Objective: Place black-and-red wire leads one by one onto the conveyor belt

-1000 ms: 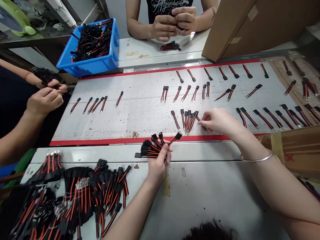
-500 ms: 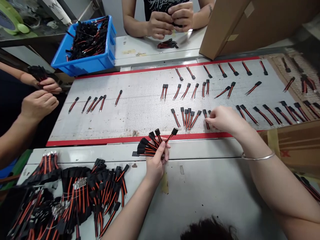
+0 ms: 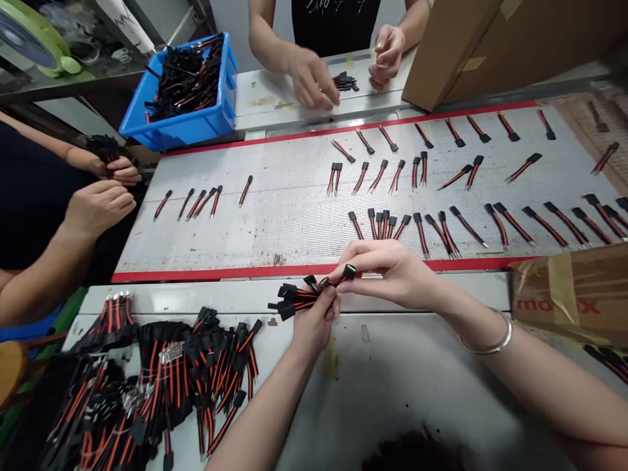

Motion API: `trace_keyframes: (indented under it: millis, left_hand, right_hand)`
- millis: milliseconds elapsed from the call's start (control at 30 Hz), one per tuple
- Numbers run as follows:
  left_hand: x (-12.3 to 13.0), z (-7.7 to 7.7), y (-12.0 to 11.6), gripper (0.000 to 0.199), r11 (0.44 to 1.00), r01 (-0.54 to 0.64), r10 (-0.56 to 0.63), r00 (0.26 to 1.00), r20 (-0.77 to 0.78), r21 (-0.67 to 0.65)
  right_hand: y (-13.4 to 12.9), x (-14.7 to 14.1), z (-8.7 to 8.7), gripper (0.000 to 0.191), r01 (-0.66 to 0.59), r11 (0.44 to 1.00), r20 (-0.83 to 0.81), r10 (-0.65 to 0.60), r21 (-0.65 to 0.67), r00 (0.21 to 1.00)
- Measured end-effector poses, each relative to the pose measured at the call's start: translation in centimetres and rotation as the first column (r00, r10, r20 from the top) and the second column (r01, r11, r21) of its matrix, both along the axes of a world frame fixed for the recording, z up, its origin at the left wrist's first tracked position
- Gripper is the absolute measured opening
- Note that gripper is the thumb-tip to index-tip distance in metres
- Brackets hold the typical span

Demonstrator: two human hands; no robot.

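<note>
Fanned out to the left, a bunch of short red-and-black cables with black connectors (image 3: 289, 302) is held in my left hand (image 3: 316, 320), above the near edge of the belt. My right hand (image 3: 392, 271) has its thumb and fingers closed on one cable of that bunch, near a black connector (image 3: 348, 272). A silver bangle (image 3: 493, 340) circles my right wrist. Beyond my hands, more cables (image 3: 383, 222) lie in loose rows on the grey mesh belt (image 3: 294, 229) with red edges.
Cable piles (image 3: 216, 366) cover the near left table. A blue crate (image 3: 181, 121) of cables stands back left. Cardboard boxes are at the right (image 3: 574, 294) and back right (image 3: 456, 52). One person's hands (image 3: 101, 203) hold cables at left; another's (image 3: 314, 82) are across the belt.
My right hand has come from the belt, left and nearer, to the bunch in my left hand. The person across has parted their hands. The view has shifted slightly.
</note>
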State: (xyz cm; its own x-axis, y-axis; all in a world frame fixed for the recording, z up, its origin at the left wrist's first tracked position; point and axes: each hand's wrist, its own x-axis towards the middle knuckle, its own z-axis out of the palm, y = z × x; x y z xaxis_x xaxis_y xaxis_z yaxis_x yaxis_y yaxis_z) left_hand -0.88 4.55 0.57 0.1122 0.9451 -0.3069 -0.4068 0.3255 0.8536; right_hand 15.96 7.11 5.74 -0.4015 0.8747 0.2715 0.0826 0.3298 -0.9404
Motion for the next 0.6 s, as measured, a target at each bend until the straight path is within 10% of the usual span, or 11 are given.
trace_keyframes:
  millis: [133,600]
  left_hand:
    - [0.02,-0.02,0.04,0.049,1.000,-0.009,0.009,0.999,0.044,-0.009]
    - [-0.02,0.33,0.17,0.042,0.998,-0.037,0.042,0.994,0.104,-0.057]
  right_hand:
    - [-0.48,-0.17,0.53,0.014,0.035,0.992,0.014,-0.037,0.124,0.999]
    - [-0.60,-0.62,0.59,0.009,-0.024,0.977,-0.282,-0.038,-0.214,0.959]
